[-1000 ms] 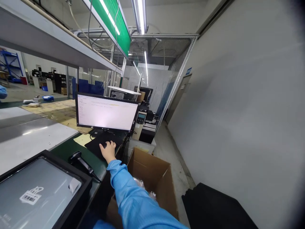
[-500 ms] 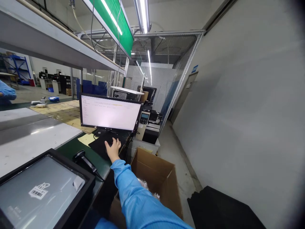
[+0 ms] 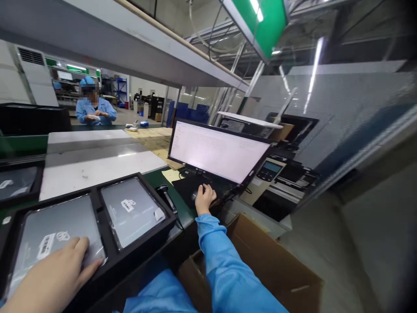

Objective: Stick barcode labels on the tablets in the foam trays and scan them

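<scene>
My left hand (image 3: 60,267) lies over the lower part of a flat grey tablet-like device (image 3: 65,217) in clear wrap, its thumb apart from the fingers. This device sits in a black foam tray (image 3: 103,213), with a second wrapped one (image 3: 130,206) in the compartment beside it. Both bear white barcode labels. On the black mouse pad (image 3: 184,189), my right hand (image 3: 205,199) is curled over a dark computer mouse (image 3: 194,195), mostly covered by the hand. Behind that hand stands a lit monitor (image 3: 215,150) showing a page of small text.
A barcode scanner (image 3: 167,199) lies between tray and mouse pad. An open cardboard box (image 3: 273,265) stands below my right arm. A label printer (image 3: 270,171) is right of the monitor. Across the bench sits a co-worker in blue (image 3: 96,108). A shelf (image 3: 130,48) hangs overhead.
The view has swung left, bringing both wrapped devices, my left hand and the co-worker into sight. My right hand stays at the mouse pad. Text on the monitor has changed.
</scene>
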The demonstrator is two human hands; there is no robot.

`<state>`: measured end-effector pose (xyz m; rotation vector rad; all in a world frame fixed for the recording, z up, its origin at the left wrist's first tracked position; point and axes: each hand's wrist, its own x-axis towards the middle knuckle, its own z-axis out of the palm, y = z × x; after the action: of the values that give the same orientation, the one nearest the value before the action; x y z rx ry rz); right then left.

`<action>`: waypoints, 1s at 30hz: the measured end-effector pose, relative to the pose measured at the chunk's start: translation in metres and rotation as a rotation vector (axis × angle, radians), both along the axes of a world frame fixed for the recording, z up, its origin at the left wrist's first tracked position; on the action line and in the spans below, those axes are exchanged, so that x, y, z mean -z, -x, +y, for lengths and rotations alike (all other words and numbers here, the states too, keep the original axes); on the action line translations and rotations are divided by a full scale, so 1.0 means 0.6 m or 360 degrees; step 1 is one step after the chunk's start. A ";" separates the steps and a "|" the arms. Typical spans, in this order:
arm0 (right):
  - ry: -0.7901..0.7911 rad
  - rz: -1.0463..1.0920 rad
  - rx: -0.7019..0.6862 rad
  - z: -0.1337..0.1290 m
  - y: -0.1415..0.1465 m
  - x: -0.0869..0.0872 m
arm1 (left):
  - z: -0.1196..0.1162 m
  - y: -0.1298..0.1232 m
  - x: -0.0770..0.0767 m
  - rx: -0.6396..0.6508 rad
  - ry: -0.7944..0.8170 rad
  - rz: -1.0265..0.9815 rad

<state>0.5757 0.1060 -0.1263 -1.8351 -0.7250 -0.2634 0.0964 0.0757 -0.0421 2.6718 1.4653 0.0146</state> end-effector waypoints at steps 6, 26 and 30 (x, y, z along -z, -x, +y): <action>-0.0268 -0.0283 -0.0338 0.003 0.064 -0.076 | -0.005 -0.011 -0.065 -0.0122 -0.0046 0.0170; 0.1354 0.0806 -0.2330 0.072 0.615 -0.168 | -0.091 0.108 0.020 -0.1053 -0.0287 -0.1854; 0.1216 0.0837 -0.2285 0.075 0.640 -0.148 | -0.096 0.099 0.014 -0.1004 -0.0295 -0.1647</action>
<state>0.1914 0.1509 -0.0374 -1.4338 -1.6486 1.5195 0.0371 0.0178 -0.0508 1.6152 1.7630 1.3601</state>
